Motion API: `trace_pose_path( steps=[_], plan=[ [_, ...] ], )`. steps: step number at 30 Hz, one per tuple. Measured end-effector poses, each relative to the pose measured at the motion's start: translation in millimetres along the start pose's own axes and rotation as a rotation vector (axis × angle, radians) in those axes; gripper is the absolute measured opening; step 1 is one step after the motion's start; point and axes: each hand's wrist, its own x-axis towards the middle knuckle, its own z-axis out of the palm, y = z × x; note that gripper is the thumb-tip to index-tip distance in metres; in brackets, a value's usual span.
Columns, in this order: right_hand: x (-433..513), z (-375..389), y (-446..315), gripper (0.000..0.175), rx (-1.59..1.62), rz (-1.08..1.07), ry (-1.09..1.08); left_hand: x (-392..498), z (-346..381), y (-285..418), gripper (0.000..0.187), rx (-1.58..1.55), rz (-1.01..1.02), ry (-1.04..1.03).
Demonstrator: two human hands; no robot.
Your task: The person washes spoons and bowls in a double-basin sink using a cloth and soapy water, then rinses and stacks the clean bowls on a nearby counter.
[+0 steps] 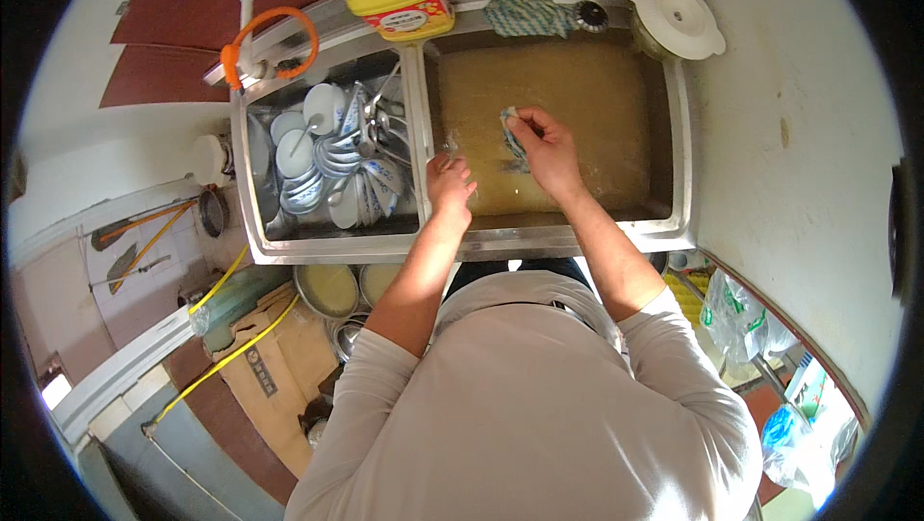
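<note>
Over the murky water of the right sink basin [606, 102], my right hand [552, 149] pinches a small blue-green and white cloth [511, 133] between thumb and fingers. My left hand [449, 182] is beside the steel divider [415, 110], at the left side of that basin, with its fingers curled. A bright glint shows just above its fingertips; whether anything is in its grasp is unclear. In the left basin lies a heap of white and blue-patterned bowls [338, 154], with small white dishes [294, 153] and metal spoons [372, 124] among them.
A yellow detergent jug [404, 1] stands on the back rim, near a checked cloth [527, 14] and a round black-and-silver item [591, 16]. A lidded white container [677, 16] occupies the back right corner. An orange hose [315, 37] loops at back left. Cardboard [281, 369] lies below left.
</note>
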Motion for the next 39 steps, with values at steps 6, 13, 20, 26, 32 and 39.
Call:
trace_pose_path(
  steps=[6,13,20,26,32,39],
  plan=[
    [1,38,-53,0.018,-0.571,-0.395,-0.158,-31,18,40,0.024,-0.371,-0.016,-0.54],
    [21,113,-98,0.021,-0.467,-0.608,-0.511,8,-17,108,0.04,-0.913,0.095,-0.859],
    [167,157,-161,0.065,-1.366,-1.054,-0.112,69,-20,219,0.052,-1.012,0.2,-0.999],
    [218,183,-163,0.075,-1.74,-0.978,-0.365,103,-7,259,0.055,-1.051,0.101,-0.92],
    [214,185,-155,0.075,-1.969,-0.937,-0.363,96,-2,269,0.053,-1.052,-0.002,-0.895],
    [208,189,-158,0.07,-1.826,-0.854,-0.309,95,-3,278,0.048,-0.999,0.008,-0.91]
  ],
)
